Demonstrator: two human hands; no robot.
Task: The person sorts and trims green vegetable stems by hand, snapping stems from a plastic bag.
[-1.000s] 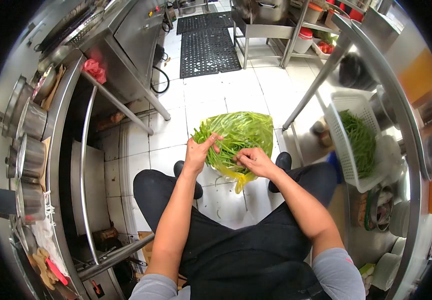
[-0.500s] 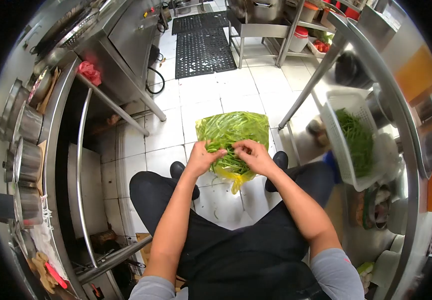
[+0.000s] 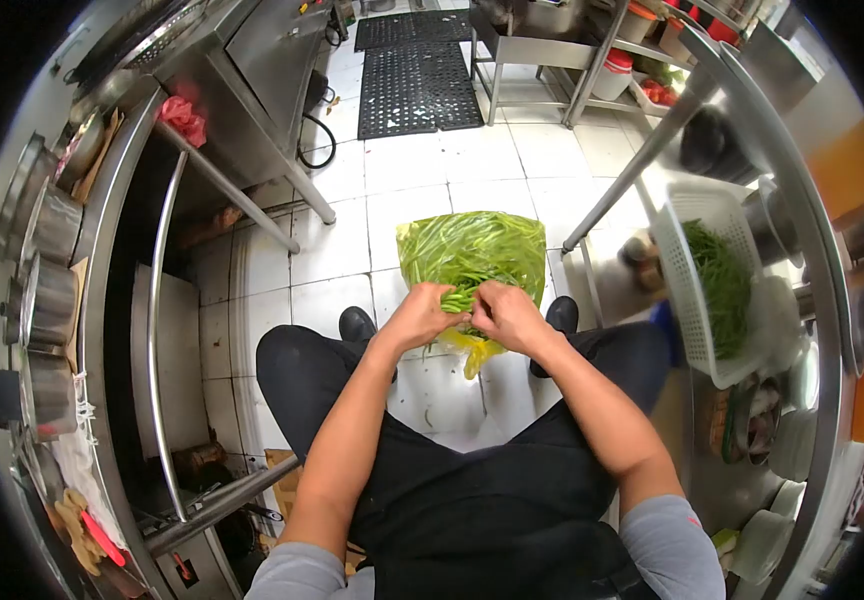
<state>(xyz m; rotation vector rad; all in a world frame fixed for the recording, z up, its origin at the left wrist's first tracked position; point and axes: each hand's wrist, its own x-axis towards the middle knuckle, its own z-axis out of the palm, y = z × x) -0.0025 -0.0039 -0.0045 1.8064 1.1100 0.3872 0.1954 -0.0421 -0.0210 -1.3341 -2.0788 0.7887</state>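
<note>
A yellow-green plastic bag (image 3: 472, 235) of long green leafy stems lies on the floor between my feet, its yellow mouth (image 3: 472, 352) toward me. My left hand (image 3: 420, 318) is closed around some thin green stems (image 3: 460, 298) at the bag's opening. Right beside it, my right hand (image 3: 510, 317) is pinched with the fingertips close to the left fingers. What that pinch holds is hidden behind the hand.
A white plastic basket (image 3: 687, 290) of cut greens (image 3: 717, 285) sits on the low shelf to my right. Steel table legs (image 3: 642, 150) stand on both sides. Black rubber mats (image 3: 420, 90) lie ahead on the tiled floor. Metal pots (image 3: 50, 290) line the left counter.
Both hands have shifted slightly toward me and closer together, and the right fingers have curled in. The view has shifted a little.
</note>
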